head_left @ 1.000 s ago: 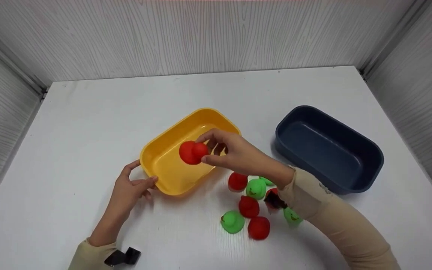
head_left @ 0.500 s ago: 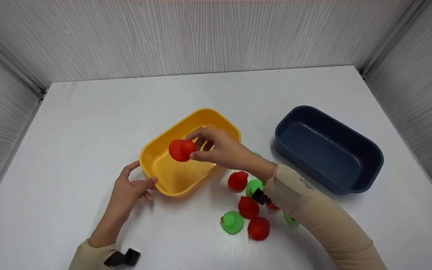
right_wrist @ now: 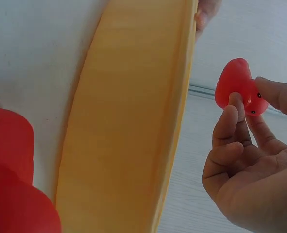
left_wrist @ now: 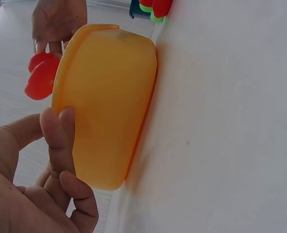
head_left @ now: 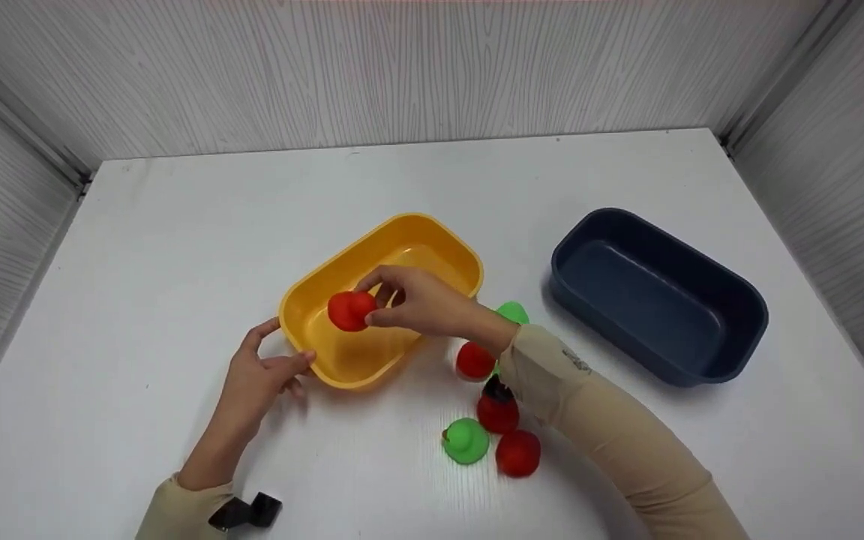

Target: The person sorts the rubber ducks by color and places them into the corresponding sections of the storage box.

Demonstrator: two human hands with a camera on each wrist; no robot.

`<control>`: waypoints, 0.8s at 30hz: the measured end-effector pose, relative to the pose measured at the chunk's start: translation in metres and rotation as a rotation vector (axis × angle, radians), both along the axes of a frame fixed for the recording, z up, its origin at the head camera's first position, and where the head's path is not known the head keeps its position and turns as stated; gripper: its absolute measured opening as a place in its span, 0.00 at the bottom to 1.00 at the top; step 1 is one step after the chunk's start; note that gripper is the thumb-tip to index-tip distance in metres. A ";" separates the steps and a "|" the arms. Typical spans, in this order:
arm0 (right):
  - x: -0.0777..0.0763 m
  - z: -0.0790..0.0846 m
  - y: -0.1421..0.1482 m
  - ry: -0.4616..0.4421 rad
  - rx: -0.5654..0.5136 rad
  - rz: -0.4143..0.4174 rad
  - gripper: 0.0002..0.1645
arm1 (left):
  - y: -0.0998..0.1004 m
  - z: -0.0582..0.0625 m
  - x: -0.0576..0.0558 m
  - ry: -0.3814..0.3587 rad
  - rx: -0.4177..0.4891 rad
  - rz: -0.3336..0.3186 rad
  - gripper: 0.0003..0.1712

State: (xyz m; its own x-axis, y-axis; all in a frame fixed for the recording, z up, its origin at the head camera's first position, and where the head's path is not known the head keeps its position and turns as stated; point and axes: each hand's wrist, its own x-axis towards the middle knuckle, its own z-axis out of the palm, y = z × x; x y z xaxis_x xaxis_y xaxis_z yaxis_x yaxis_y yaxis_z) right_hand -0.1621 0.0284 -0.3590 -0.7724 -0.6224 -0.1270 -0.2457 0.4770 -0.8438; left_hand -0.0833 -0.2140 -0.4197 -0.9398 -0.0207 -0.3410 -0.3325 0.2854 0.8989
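Over the yellow plastic tub (head_left: 357, 367), my right hand (head_left: 424, 304) pinches a red rubber duck (head_left: 347, 310) between thumb and fingers. The right wrist view shows the duck's small black eyes and my fingertips around its head and body. The duck is above the tub's rim level in both wrist views. At the tub's near-left corner, my left hand (head_left: 256, 379) grips the rim with thumb and fingers, seen up close against the outer wall in the left wrist view. The visible tub floor holds nothing; my right hand hides part of it.
Red ducks (head_left: 518, 453) and green ducks (head_left: 466, 441) lie loose on the white table (head_left: 199, 247), right of the tub, some hidden under my right sleeve. A dark blue tub (head_left: 649, 307) stands farther right with nothing in it. Pale wood-grain panels (head_left: 402, 75) enclose the table.
My right hand has carried the red duck leftward, then slightly lower, over the yellow tub. My left hand and both tubs have stayed in place.
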 end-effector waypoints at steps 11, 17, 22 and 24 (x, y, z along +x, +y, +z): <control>-0.001 -0.023 -0.020 -0.001 0.140 0.107 0.18 | 0.001 0.001 -0.001 -0.005 -0.029 0.003 0.43; -0.001 -0.026 -0.022 -0.024 0.218 0.136 0.18 | 0.000 0.002 0.000 -0.007 -0.041 -0.002 0.43; -0.001 -0.026 -0.023 -0.039 0.307 0.156 0.17 | 0.000 0.001 0.000 -0.003 -0.040 -0.005 0.43; 0.000 -0.026 -0.025 -0.044 0.348 0.161 0.17 | 0.000 0.001 0.000 0.000 -0.042 -0.006 0.43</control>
